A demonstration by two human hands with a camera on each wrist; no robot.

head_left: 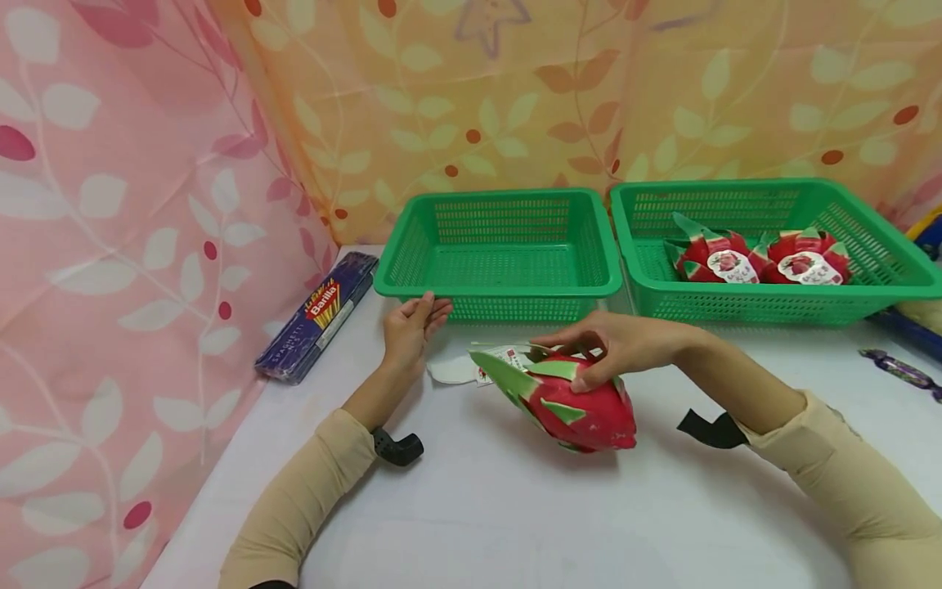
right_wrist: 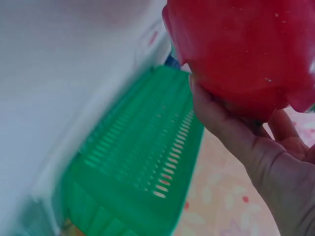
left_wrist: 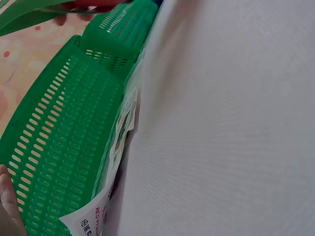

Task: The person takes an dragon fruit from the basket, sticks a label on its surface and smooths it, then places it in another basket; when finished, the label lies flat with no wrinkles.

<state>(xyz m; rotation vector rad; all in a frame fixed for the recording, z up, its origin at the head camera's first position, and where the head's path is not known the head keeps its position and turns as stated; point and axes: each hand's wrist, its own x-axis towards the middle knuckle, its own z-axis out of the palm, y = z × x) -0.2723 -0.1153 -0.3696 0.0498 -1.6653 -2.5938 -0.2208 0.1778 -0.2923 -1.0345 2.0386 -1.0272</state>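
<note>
My right hand (head_left: 625,348) grips a red dragon fruit (head_left: 581,409) with green scales, thumb on its near side. It is held tilted over the table, its leafy end to the left; the right wrist view shows its smooth red skin (right_wrist: 241,54) above the fingers. My left hand (head_left: 414,327) is at the front wall of the left green basket (head_left: 500,292), fingers loosely extended beside it; contact is unclear. White printed paper labels (head_left: 456,372) lie on the table between the hands, partly behind the fruit. In the left wrist view, one label (left_wrist: 91,214) reads "RED PITAYA".
The right green basket (head_left: 773,298) holds two dragon fruits (head_left: 724,249) with white labels. A blue Barilla spaghetti box (head_left: 318,319) lies at the left by the pink patterned cloth (head_left: 110,327). At the right are a purple wrapped candy (head_left: 901,370) and a partly visible blue package (head_left: 901,329).
</note>
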